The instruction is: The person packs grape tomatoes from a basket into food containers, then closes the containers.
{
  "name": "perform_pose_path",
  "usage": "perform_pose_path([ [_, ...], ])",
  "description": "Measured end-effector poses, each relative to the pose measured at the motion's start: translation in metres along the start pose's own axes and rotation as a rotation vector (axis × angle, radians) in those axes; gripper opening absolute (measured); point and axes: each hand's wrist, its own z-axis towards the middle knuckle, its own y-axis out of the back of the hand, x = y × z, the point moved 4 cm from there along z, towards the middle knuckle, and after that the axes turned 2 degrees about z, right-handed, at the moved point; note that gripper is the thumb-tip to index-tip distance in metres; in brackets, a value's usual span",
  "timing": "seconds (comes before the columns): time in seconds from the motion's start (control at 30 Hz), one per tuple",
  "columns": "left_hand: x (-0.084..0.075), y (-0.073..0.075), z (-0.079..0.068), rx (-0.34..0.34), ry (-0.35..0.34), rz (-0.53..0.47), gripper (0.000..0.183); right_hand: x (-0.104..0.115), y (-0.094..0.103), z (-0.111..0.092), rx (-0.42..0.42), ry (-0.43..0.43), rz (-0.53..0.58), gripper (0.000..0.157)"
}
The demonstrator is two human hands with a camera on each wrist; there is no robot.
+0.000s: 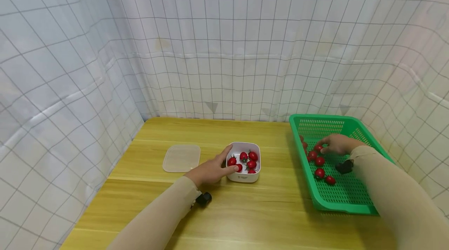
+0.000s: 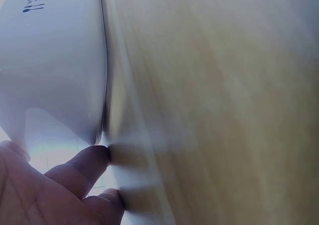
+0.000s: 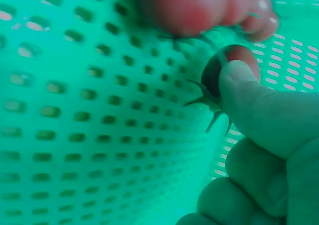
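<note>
My left hand [image 1: 211, 170] grips a small white square container [image 1: 243, 178] from its left side, thumb over the near rim and fingers along the outer wall. Several red cherry tomatoes [image 1: 243, 157] with green stems lie inside it. Over on the right, my right hand [image 1: 337, 144] reaches into a green plastic basket [image 1: 315, 199]. In the right wrist view its thumb presses a cherry tomato [image 3: 213, 75], whose green calyx points down and left; the opposing fingertip is hidden behind the fruit. Several more tomatoes [image 3: 187, 8] lie close by in the basket.
A flat translucent lid [image 1: 181, 158] lies on the wooden table [image 1: 224, 215], left of the container. White grid-patterned sheeting [image 1: 224, 47] encloses the back and sides. The basket has raised slotted walls and stands at the table's right.
</note>
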Motion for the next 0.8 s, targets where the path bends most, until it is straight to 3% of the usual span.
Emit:
perform_pose_path([
  [0.43, -0.002, -0.001, -0.001, 0.003, -0.004, -0.018, 0.093, 0.012, 0.032, -0.017, -0.108, 0.05, -0.053, 0.045],
  [0.8, -0.002, -0.001, -0.001, -0.001, -0.005, 0.001, 0.092, 0.032, 0.05, -0.019, -0.205, 0.091, -0.048, 0.044],
])
